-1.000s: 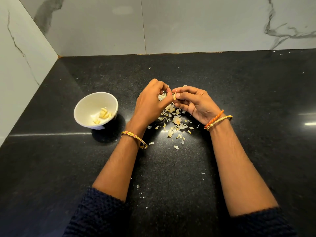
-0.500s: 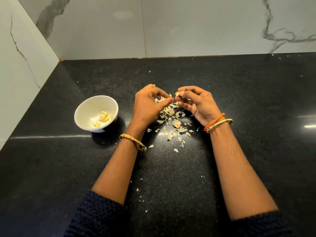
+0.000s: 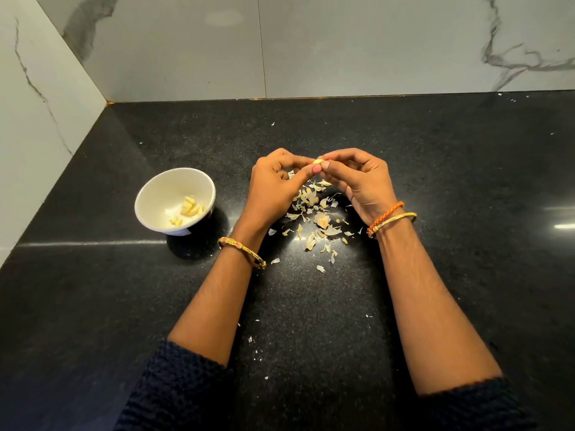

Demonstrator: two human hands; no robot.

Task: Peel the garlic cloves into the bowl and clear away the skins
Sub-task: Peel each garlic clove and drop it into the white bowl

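Your left hand (image 3: 273,188) and right hand (image 3: 357,181) both pinching garlic clove (image 3: 319,161), fingertips meeting above skins (image 3: 314,216), bowl (image 3: 155,194) left of your hands.

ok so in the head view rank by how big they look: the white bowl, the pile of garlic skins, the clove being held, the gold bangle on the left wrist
1. Pile of garlic skins, the widest spread.
2. White bowl, close behind it.
3. Gold bangle on the left wrist.
4. Garlic clove, pinched between left hand and right hand, mostly hidden.

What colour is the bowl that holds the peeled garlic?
White; the bowl shows best in the head view.
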